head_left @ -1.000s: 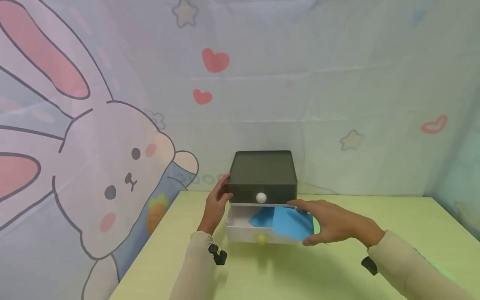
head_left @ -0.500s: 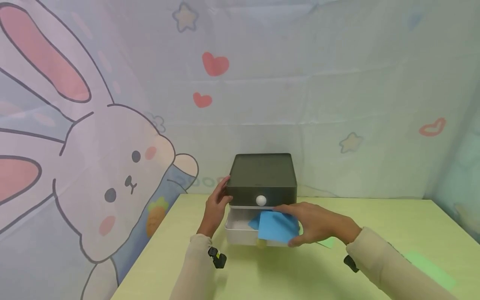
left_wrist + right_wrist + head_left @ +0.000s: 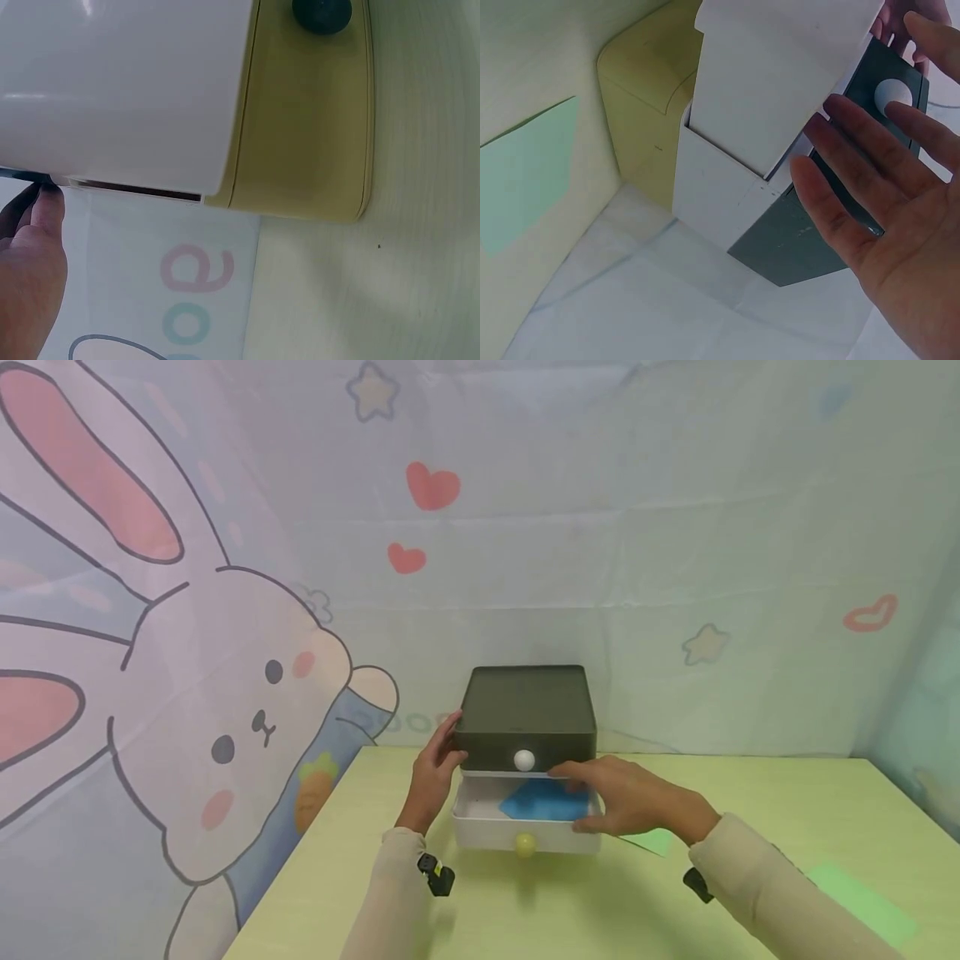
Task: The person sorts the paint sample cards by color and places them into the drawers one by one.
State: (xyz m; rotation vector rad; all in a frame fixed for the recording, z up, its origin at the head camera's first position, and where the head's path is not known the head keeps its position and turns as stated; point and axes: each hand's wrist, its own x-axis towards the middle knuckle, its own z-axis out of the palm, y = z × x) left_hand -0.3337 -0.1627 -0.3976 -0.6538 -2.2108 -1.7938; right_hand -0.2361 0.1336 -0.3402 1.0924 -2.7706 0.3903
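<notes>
Blue paper (image 3: 542, 802) partly hidden behind right fingers (image 3: 572, 771), hands (image 3: 34, 274) (image 3: 911, 202) cropped by wrist-view edges, dark knob (image 3: 322, 13) cut off

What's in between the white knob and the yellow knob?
The open white drawer, with blue paper inside; the head view shows it.

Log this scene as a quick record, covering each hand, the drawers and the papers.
Left hand: touching the left side of the drawer box
Right hand: at the middle drawer, holding nothing
Top drawer: dark, closed
Middle drawer: white, open
Bottom drawer: yellow, dark knob
Blue paper: inside middle drawer, sheet count unclear
Green papers: on the table
</notes>
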